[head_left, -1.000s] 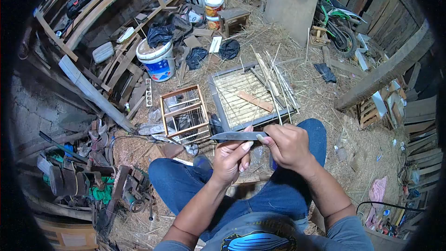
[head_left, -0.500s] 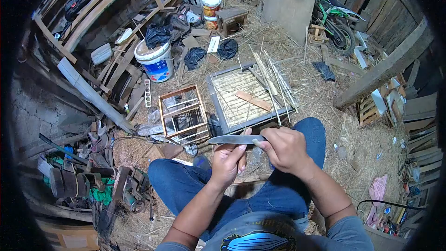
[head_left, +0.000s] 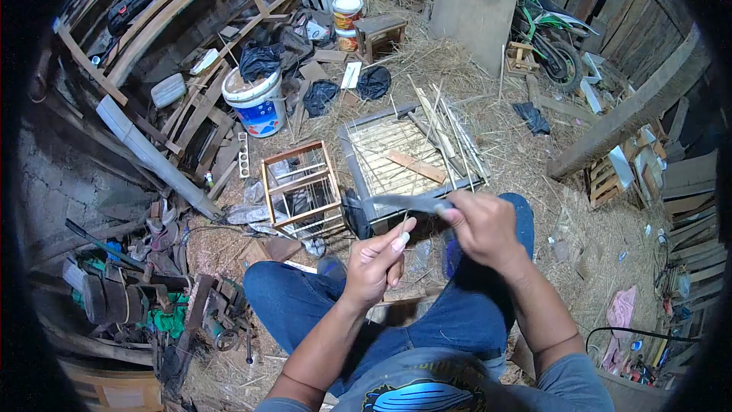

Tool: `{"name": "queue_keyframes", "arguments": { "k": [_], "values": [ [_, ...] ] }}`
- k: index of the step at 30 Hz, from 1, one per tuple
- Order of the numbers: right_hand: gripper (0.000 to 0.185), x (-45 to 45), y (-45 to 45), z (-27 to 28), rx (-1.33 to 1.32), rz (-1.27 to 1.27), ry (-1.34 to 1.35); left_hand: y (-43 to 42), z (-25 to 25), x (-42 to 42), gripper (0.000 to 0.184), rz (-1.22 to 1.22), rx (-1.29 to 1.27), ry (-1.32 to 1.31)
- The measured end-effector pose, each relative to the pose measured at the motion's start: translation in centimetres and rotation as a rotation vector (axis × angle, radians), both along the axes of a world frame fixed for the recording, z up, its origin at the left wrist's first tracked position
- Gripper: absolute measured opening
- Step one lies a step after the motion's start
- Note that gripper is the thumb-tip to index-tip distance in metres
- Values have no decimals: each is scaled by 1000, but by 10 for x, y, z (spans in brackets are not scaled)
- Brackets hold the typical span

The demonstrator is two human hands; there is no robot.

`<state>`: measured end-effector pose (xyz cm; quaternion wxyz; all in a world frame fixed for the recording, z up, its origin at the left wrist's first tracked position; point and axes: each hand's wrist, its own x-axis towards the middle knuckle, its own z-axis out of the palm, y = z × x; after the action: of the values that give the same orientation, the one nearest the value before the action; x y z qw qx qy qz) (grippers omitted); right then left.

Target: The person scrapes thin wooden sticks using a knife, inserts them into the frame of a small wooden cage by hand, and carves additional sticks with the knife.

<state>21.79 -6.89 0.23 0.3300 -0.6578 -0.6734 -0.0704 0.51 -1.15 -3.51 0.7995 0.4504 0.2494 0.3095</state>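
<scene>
My right hand point(head_left: 486, 230) is closed around the handle of a knife point(head_left: 408, 202). The blade points left, slightly blurred, and sits a little above my left fingertips. My left hand point(head_left: 374, 265) is closed in a pinch, thumb against forefinger. Whatever thin thing it may hold is too small to make out. Just beyond the hands stands a low table with a grey rim point(head_left: 358, 172), and a flat brown wood piece point(head_left: 415, 165) and several thin sticks point(head_left: 438, 126) lie on it. Left of it is a small wooden frame point(head_left: 335, 175) with thin rods across it.
A white-and-blue bucket point(head_left: 258, 111) stands at the back left, with stacked paint tins point(head_left: 347, 19) and a small stool point(head_left: 381, 27) farther off. A slanted wooden post point(head_left: 625, 111) rises on the right, near a motorbike point(head_left: 557, 53). Straw and shavings cover the floor.
The knife has lifted off my left fingers and shifted up and to the right with my right hand. My left hand has stayed nearly in place.
</scene>
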Motion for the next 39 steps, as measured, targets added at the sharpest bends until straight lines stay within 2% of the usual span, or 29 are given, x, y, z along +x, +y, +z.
{"name": "queue_keyframes", "arguments": {
  "k": [5,10,13,15,16,23,31,34,39],
  "values": [
    [19,-13,-10,8,-79,116,76,-2,-5,1,39,20,33,32],
    [21,-24,-11,5,-131,183,27,-6,-1,5,43,50,46,27],
    [20,-23,-9,3,-94,166,29,-6,-4,3,41,61,-30,9],
    [20,-17,-7,3,-85,150,21,-2,-4,-1,44,-25,-76,-24],
    [21,-14,-5,3,-76,136,12,-4,-1,3,43,15,-91,30],
    [14,-12,-5,-5,-105,105,81,1,-1,3,44,-21,-138,-1],
    [18,-20,-4,-8,-65,167,51,-1,-2,-3,51,-146,-208,-193],
    [18,-18,-5,-5,-71,163,12,-6,-1,1,51,-59,-135,-56],
    [18,-9,-2,-4,-76,131,31,-1,-2,1,48,-71,-120,-43]
  ]
}}
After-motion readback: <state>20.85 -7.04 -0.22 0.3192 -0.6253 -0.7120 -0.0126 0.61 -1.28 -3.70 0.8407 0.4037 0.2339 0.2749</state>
